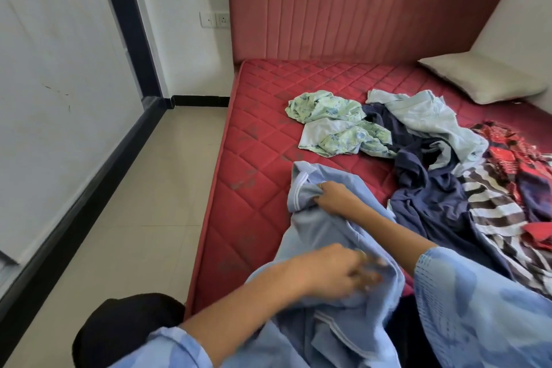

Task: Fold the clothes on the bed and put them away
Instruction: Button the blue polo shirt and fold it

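A light blue garment (316, 236) with white trim lies crumpled over the near edge of the red quilted mattress (257, 158). My right hand (334, 199) grips its fabric near the collar. My left hand (337, 272) is blurred at the lower folds of the same garment, fingers curled into the cloth. Farther back lie a green floral piece (331, 125), a pale blue garment (433, 122), a navy garment (427, 194), a brown-and-white striped piece (493, 203) and a red patterned one (513, 152).
A white pillow (484, 78) sits at the far right by the padded red headboard (358, 9). Beige tiled floor (143, 203) runs along the bed's left side, bounded by a white wall with dark skirting. A wall socket (215, 19) is beside the headboard.
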`<state>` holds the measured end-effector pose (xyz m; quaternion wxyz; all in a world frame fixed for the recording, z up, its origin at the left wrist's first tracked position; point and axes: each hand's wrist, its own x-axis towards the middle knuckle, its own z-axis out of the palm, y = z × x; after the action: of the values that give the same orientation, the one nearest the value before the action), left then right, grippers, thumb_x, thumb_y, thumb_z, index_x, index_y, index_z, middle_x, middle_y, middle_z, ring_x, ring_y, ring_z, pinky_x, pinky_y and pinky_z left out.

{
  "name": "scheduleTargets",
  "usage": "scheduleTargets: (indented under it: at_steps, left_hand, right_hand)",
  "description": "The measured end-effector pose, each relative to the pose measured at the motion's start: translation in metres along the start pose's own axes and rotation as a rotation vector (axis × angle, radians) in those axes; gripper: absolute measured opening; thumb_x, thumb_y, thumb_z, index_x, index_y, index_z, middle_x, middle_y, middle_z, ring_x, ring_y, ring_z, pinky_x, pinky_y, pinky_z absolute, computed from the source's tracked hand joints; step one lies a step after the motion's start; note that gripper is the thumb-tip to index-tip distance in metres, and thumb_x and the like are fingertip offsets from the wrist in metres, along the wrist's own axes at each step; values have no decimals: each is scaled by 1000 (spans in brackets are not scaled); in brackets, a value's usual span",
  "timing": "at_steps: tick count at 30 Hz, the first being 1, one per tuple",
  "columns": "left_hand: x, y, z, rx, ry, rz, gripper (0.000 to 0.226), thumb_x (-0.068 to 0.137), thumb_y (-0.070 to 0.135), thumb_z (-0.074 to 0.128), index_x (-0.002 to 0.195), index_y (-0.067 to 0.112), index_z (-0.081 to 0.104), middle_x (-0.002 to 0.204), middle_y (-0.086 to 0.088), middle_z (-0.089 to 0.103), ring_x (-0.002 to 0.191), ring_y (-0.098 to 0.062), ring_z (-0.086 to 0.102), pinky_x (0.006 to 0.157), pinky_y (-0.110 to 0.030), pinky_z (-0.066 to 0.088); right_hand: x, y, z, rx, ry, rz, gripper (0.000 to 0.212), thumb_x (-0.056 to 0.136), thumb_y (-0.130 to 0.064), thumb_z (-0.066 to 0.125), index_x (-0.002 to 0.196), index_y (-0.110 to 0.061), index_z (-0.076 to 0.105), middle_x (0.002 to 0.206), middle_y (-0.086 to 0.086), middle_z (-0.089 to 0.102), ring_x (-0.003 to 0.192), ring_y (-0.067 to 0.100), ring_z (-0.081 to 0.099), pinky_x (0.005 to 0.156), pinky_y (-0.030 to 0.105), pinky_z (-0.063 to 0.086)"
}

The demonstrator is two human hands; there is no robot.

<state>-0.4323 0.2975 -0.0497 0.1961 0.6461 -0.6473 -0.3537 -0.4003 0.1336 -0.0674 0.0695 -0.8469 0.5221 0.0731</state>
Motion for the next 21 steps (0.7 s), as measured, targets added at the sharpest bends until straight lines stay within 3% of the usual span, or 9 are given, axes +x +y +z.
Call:
scheduleTargets:
  at_steps: [1, 3, 7, 10, 11, 13, 16, 18, 21]
  left_hand:
    - [1, -12, -6, -147, 46, -36, 33, 100, 26, 48, 132, 20, 55, 110, -14, 70, 82, -14, 68, 87, -33, 53]
    - [2, -38, -28, -162, 254, -154, 23, 99, 22, 49, 109, 12, 67, 94, -10, 74, 67, -4, 65, 81, -32, 55]
    - [-3, -88, -72, -40, 638, -391, 24, 95, 16, 51, 84, 9, 71, 84, -6, 75, 83, -18, 69, 80, -31, 51]
    - [-1, -112, -98, -98, 812, -502, 9, 91, 15, 61, 89, 11, 68, 85, -6, 72, 91, -26, 68, 75, -27, 46]
    - [0, -114, -105, -147, 825, -488, 8, 87, 12, 66, 95, 13, 65, 84, -4, 69, 93, -27, 67, 75, -26, 45]
    - [3, -115, -118, -241, 744, -442, 48, 78, 15, 76, 120, 14, 53, 99, -4, 63, 97, -24, 63, 82, -28, 47]
    - [9, -101, -132, -324, 584, -205, 101, 63, 47, 85, 145, 20, 32, 134, -3, 53, 118, -15, 55, 98, -34, 48]
    - [16, -86, -135, -320, 550, -85, 91, 68, 45, 85, 144, 27, 37, 138, 5, 53, 125, -14, 52, 100, -39, 47]
    - [16, -46, -134, -377, 539, 5, 40, 74, 31, 80, 112, 28, 65, 104, 19, 71, 104, -3, 63, 89, -22, 51]
  right_hand:
    - [6, 2, -1, 152, -42, -225, 26, 99, -14, 47, 112, 5, 59, 110, 15, 65, 91, 21, 56, 61, 21, 31]
    - [-5, 15, -22, 313, -52, -530, 28, 100, -25, 46, 105, -2, 62, 102, 11, 65, 87, 20, 54, 66, 24, 32]
    - [-17, 21, -78, 331, -98, -806, 33, 98, -29, 51, 68, -18, 52, 65, -4, 53, 58, 8, 47, 56, 14, 36]
    - [-31, 28, -134, 396, -76, -891, 27, 97, -37, 53, 84, -17, 66, 79, 1, 67, 73, 9, 63, 68, 21, 48]
    - [-37, 32, -152, 432, -68, -926, 23, 97, -36, 54, 83, -23, 67, 78, -7, 68, 72, 1, 63, 67, 18, 47]
    - [-56, 37, -193, 505, -77, -1016, 17, 96, -31, 55, 84, -30, 67, 78, -17, 69, 72, -8, 61, 68, 11, 45]
    - [-71, 50, -247, 663, -49, -1094, 29, 93, -34, 59, 101, -8, 69, 90, -4, 70, 82, 7, 63, 73, 22, 51]
    - [-77, 61, -277, 789, 4, -1102, 41, 88, -36, 61, 100, 2, 66, 87, 3, 67, 78, 12, 61, 70, 26, 51]
    - [-87, 72, -313, 955, 30, -1103, 21, 84, -31, 63, 90, -12, 69, 81, -3, 70, 76, 7, 65, 69, 22, 53]
